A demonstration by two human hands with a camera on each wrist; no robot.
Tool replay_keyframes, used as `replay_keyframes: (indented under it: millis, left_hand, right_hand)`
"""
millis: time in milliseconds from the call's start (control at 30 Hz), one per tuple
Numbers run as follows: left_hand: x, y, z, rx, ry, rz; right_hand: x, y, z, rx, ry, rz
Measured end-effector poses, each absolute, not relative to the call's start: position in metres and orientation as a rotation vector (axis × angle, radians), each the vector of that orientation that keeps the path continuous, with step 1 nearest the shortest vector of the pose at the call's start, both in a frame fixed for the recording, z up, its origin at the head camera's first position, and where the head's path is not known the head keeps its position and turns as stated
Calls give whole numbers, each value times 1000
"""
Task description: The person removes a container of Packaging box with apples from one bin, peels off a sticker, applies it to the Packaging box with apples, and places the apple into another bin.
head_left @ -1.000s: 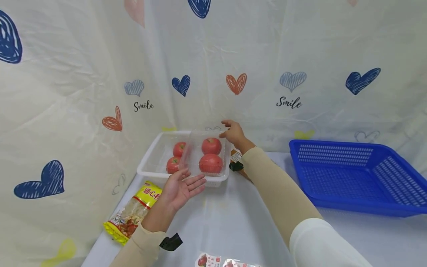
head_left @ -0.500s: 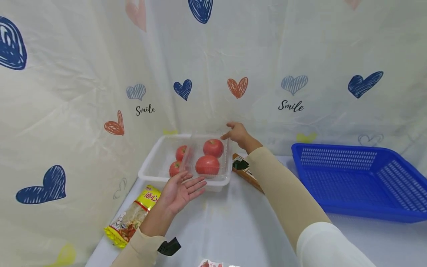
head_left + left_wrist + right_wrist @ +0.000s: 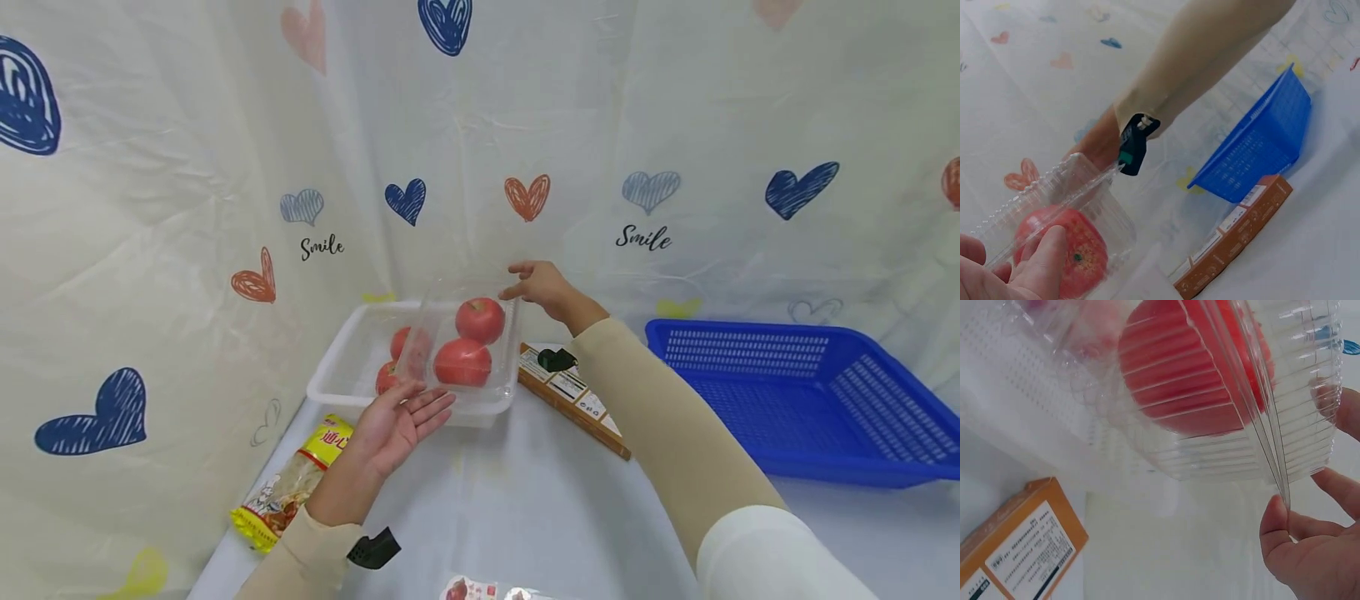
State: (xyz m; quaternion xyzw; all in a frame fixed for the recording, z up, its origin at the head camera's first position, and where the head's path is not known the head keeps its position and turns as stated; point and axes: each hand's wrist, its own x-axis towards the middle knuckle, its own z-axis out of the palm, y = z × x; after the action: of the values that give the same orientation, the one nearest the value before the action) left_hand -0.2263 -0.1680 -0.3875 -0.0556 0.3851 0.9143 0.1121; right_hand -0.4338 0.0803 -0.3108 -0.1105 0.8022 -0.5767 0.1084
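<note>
A clear plastic clamshell box (image 3: 507, 342) with two red apples (image 3: 462, 362) inside is tilted over a white basket (image 3: 330, 375), its right side higher. My right hand (image 3: 551, 292) pinches the box's far right rim between thumb and fingers, as the right wrist view shows. At the near left corner my left hand (image 3: 397, 421), palm up, has its thumb and fingers at the rim. In the left wrist view, the left fingers (image 3: 1047, 262) overlap the box in front of an apple. Two more apples (image 3: 387, 377) show further left in the basket, partly behind the box.
A brown-orange carton (image 3: 573, 400) lies right of the basket, beneath my right forearm. On the right stands a blue plastic basket (image 3: 795, 400). A yellow food packet (image 3: 292, 483) lies left of my left forearm. Printed labels (image 3: 468, 588) lie at the near edge. A heart-patterned curtain (image 3: 570, 108) hangs behind.
The clamshell box has risen on its right side and tilted left, its apples shifting within. My right hand has moved slightly up and right with it; more of the carton shows.
</note>
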Motion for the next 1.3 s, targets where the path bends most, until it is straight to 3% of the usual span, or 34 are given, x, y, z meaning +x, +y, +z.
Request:
replay_keyframes:
  millis: [533,1300]
  left_hand:
    - [-226,-161,-390,-79,1390,2704]
    - [-237,-148,-384,-97,1570,2581]
  right_hand:
    - [-393,108,-294,-146,2424,-1594]
    - [-316,184,-311,-134,2386,-1323]
